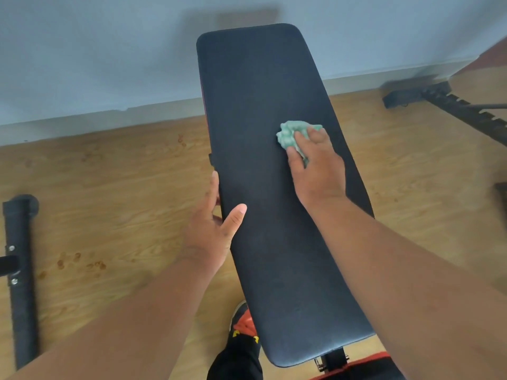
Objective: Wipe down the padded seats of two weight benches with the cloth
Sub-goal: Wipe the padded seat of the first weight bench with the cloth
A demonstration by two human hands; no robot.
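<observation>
A long black padded bench pad (263, 111) runs from the bottom centre up toward the wall. My right hand (318, 165) presses a crumpled green cloth (292, 134) onto the pad's right half, with fingers curled over the cloth. My left hand (216, 223) grips the pad's left edge, thumb on top and fingers wrapped down the side. Part of the cloth is hidden under my right fingers.
Wooden floor surrounds the bench, with a grey wall (96, 50) behind. A black metal frame bar (20, 270) lies at the left. Another black notched frame part (450, 102) sits at the right. My shoe (242, 325) stands below the pad.
</observation>
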